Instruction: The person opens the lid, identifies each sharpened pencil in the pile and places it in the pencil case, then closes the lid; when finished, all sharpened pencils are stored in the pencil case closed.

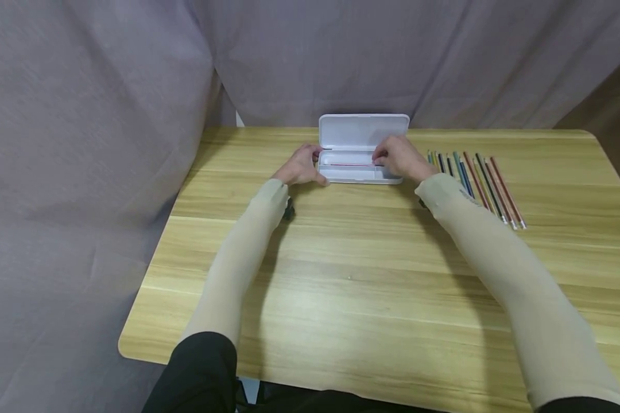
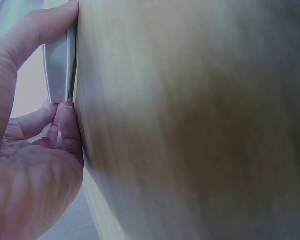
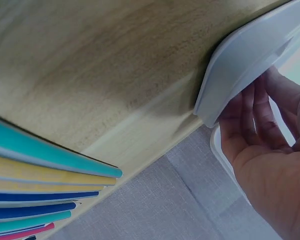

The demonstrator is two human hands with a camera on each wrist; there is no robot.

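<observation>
head view shows the open white plastic pencil case (image 1: pixel 363 150) at upper centre of the frame, on the pale wooden desk (image 1: pixel 351 275). the left hand (image 1: pixel 301 166) grips the case's left end, thumb and fingers curled round it. the right hand (image 1: pixel 400 158) pinches a red pencil (image 1: pixel 352 164) lying inside. a row of coloured pencils (image 1: pixel 475 183) lies just right of it.
</observation>
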